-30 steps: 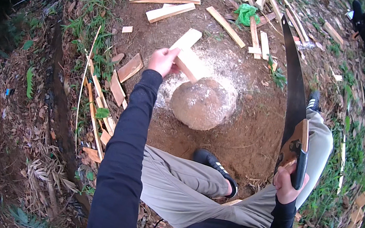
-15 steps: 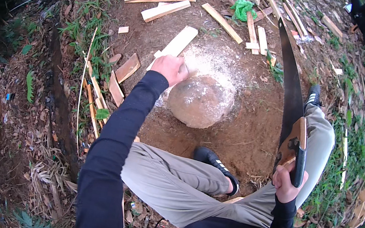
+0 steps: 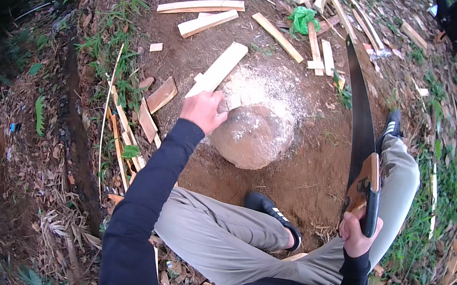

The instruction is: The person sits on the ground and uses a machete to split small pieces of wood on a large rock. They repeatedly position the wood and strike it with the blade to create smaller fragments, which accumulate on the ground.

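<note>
- Left hand (image 3: 203, 113): yours, fingers curled beside the stump's edge; whether they gripped anything, you could not tell from this view.
- Pale board (image 3: 224, 68): extended beyond that hand, which hid its near end; a firm, flat-sided hold seemed best.
- Rounded stump (image 3: 253, 137): stood just right of your fingers, dusted with sawdust (image 3: 257, 81).
- Handsaw (image 3: 364, 129): pointed away from you, blade well apart from your left fingers, a spacing worth keeping.
- Right hand (image 3: 358, 235): yours, closed around the saw's handle (image 3: 365, 183).

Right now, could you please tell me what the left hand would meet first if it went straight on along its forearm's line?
Most likely the pale board just ahead of the left hand, though depth is unclear: the hand may already touch it, or could pass above it.
</note>
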Demonstrator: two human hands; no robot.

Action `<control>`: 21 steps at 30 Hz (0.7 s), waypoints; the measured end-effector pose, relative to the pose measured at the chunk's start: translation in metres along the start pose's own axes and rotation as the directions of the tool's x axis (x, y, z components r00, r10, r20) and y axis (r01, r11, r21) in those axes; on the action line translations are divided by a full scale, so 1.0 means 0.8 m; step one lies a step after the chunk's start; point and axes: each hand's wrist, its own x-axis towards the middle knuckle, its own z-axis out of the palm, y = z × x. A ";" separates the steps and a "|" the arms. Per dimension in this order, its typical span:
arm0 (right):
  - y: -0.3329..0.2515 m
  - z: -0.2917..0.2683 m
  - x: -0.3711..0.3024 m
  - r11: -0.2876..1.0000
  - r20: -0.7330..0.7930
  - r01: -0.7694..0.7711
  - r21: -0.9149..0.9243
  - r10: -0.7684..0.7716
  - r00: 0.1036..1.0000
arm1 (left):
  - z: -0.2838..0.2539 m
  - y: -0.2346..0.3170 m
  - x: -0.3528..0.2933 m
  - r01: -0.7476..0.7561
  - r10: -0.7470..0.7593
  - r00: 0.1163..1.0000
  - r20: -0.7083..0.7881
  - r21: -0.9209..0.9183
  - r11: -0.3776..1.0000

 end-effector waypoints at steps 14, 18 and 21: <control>0.069 -0.043 0.100 0.974 -0.074 0.101 -0.202 -0.118 0.990 | -0.104 -0.021 -0.030 0.374 -0.558 0.766 -0.318 -0.485 0.791; 0.078 -0.043 0.104 0.969 -0.149 0.124 -0.214 -0.158 0.976 | -0.098 -0.019 -0.044 0.366 -0.594 0.736 -0.325 -0.547 0.753; 0.091 -0.046 0.111 0.944 -0.145 0.195 -0.265 -0.239 0.960 | -0.098 -0.027 -0.039 0.310 -0.550 0.760 -0.347 -0.551 0.775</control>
